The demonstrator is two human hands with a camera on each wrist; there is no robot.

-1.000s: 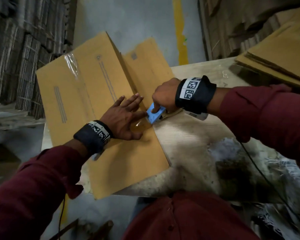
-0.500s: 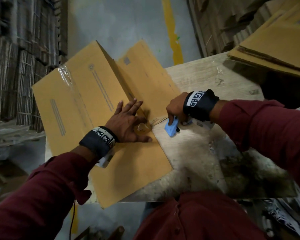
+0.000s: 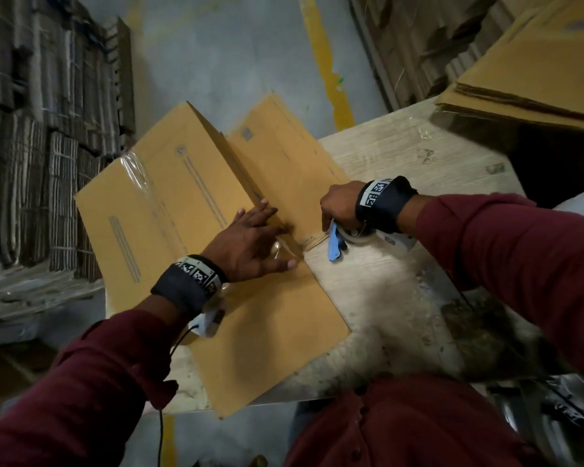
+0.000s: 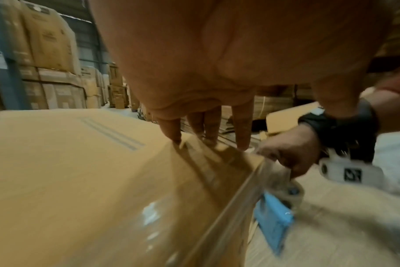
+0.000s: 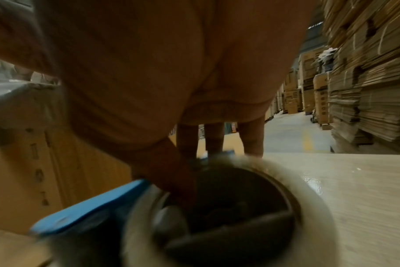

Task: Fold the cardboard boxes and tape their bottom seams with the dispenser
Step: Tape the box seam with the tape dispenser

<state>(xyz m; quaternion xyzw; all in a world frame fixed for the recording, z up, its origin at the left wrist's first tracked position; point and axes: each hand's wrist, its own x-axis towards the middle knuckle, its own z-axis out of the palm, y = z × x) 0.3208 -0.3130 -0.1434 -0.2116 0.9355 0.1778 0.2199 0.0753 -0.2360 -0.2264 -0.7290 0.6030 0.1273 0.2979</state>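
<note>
Pressing flat on the tan corrugated cardboard box (image 3: 169, 210), the left hand (image 3: 250, 246) has its fingers straight and spread over the near end of the bottom seam, thumb beside a glossy strip of clear tape (image 3: 284, 251). Judgement: that hand is pinning the flaps shut and bedding the tape end so it won't lift.

Right hand (image 3: 339, 205) is curled round the blue-plated tape dispenser with its clear roll (image 3: 337, 242), a firm closed grip, just right of the box edge and low over the pale wooden worktable (image 3: 401, 284). Left wrist view shows a film of tape stretched from the box edge towards the dispenser; too blurred to say whether it is cut or attached. Looks like the pull-off or tear stage of the seam.

Box location: on the left part of the table, overhanging its left and near edges, bottom face up, one flap (image 3: 284, 163) standing up on the far side. Another tape patch (image 3: 132, 173) shines on its far-left corner.

Stack of flat cardboard sheets (image 3: 526, 72) sits far right, within reach for the next box, I'd guess. Bundled flattened cartons (image 3: 31, 146) are stacked on the left.

Risk, as I read it: tape wrinkling if the left palm lifts before the strip is severed.
</note>
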